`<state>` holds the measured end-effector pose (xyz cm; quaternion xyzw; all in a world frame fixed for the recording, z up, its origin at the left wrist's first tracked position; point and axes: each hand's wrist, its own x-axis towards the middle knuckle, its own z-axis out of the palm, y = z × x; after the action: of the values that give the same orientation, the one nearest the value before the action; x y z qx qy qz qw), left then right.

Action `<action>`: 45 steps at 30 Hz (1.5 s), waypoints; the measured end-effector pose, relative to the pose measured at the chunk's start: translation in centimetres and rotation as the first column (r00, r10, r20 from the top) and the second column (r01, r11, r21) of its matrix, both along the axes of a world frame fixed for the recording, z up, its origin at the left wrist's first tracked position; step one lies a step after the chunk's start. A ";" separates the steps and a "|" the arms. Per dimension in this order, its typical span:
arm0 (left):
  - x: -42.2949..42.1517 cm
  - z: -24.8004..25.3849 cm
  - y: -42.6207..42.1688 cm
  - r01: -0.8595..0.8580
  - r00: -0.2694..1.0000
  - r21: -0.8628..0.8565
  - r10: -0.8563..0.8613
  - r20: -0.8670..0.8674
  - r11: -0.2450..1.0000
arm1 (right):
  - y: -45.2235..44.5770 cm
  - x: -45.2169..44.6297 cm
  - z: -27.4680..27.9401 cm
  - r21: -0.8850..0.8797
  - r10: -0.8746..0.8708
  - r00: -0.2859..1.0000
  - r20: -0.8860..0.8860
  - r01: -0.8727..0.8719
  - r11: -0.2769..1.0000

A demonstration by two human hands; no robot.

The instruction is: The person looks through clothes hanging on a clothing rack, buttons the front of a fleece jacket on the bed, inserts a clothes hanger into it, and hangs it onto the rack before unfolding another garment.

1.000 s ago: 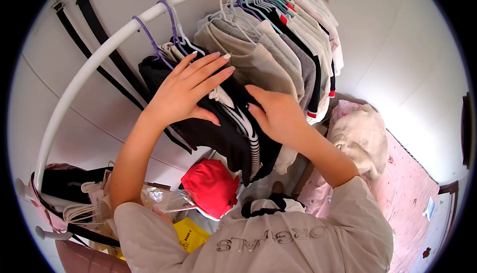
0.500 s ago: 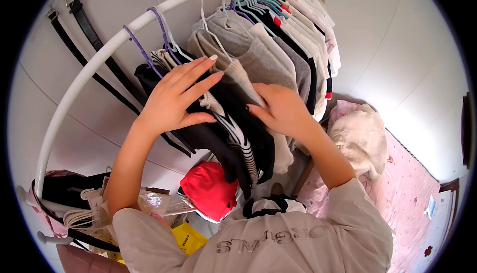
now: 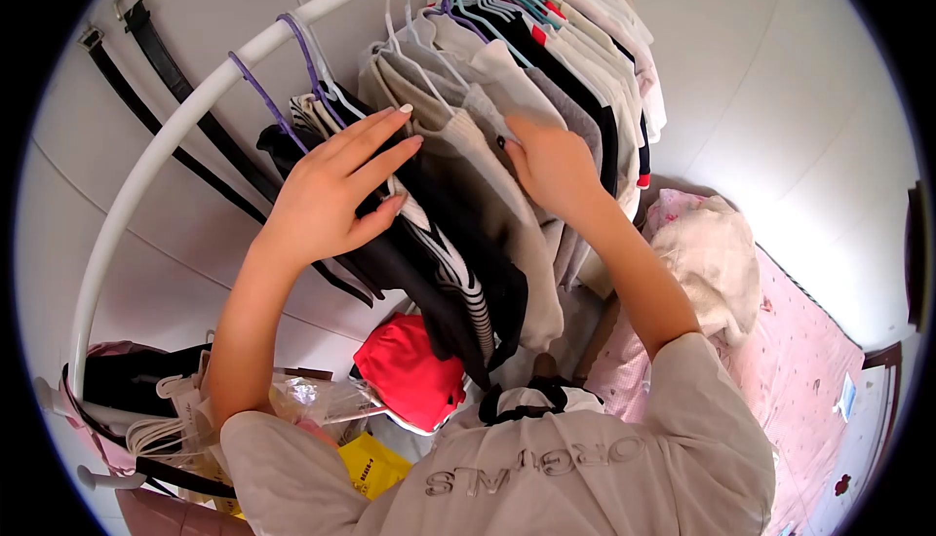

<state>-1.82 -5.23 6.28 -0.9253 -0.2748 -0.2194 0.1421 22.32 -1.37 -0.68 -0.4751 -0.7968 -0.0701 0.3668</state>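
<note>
Left hand (image 3: 334,190): spread over black garments (image 3: 492,273), gripping nothing.
Black garments: on your rail (image 3: 207,95); probably light, soft.
Beige sweater (image 3: 502,205): between your hands; likely stretchy, best held by its hanger (image 3: 394,41).
Right hand (image 3: 554,168): fingers bent; I cannot tell whether you grip anything.

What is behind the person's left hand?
A black garment and a striped garment show past the edges of the left hand. Whatever lies directly behind it is covered and cannot be seen.
</note>
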 end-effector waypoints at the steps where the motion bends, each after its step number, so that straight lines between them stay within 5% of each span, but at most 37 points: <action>1: -0.1 0.0 0.1 0.001 1.000 0.003 -0.001 0.000 1.000 | -0.2 0.1 0.0 0.023 -0.007 1.000 -0.012 0.007 1.000; 6: -0.1 0.1 0.1 0.006 1.000 0.013 -0.006 0.002 1.000 | -1.0 -0.3 1.7 0.299 0.100 0.974 -0.202 -0.036 0.953; 9: 0.0 0.0 0.3 0.013 1.000 0.017 -0.013 0.001 1.000 | -2.0 -1.5 2.5 0.182 0.083 0.997 0.004 -0.083 0.980; 10: 0.1 0.0 0.3 0.018 1.000 0.017 -0.018 -0.003 1.000 | -1.9 -2.1 2.5 -0.101 -0.007 0.993 0.115 0.019 0.995; 13: 0.0 -0.1 0.3 0.030 1.000 0.021 -0.030 -0.006 0.999 | -1.2 -3.2 2.4 -0.157 0.089 0.990 0.106 -0.072 0.985; 19: -0.2 0.2 0.2 0.047 0.998 0.000 -0.047 0.029 0.999 | -2.5 -2.5 0.9 0.000 0.282 0.954 -0.106 -0.283 0.959; 28: -0.2 -0.3 0.4 -0.048 0.993 0.103 0.036 0.114 0.994 | -1.7 -2.2 1.5 -0.040 0.269 0.960 -0.080 -0.272 0.961; 31: -0.6 0.6 0.9 -0.144 0.984 0.187 0.121 0.130 0.972 | -1.3 -3.0 1.5 0.181 0.297 0.948 -0.116 -0.273 0.945; 34: -1.6 1.2 2.0 -0.149 0.986 0.224 0.127 0.110 0.963 | -0.8 -3.5 2.7 0.226 0.267 0.956 -0.124 -0.235 0.945; 37: -1.3 0.9 1.7 -0.146 0.988 0.222 0.130 0.085 0.964 | -0.7 -3.6 3.7 0.004 0.159 0.981 -0.109 -0.159 0.987; 40: -1.4 0.8 1.7 -0.143 0.986 0.184 0.124 0.107 0.973 | -0.3 -4.6 3.2 -0.111 0.304 0.951 0.053 -0.297 0.948; 45: -1.7 0.9 1.8 -0.145 0.988 0.182 0.132 0.080 0.973 | -0.4 -5.1 2.6 -0.072 0.376 0.925 -0.054 -0.379 0.922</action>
<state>-3.52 -3.47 7.17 -0.8784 -0.3216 -0.2649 0.2341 17.20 -1.80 1.90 -0.3285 -0.8682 0.0438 0.3694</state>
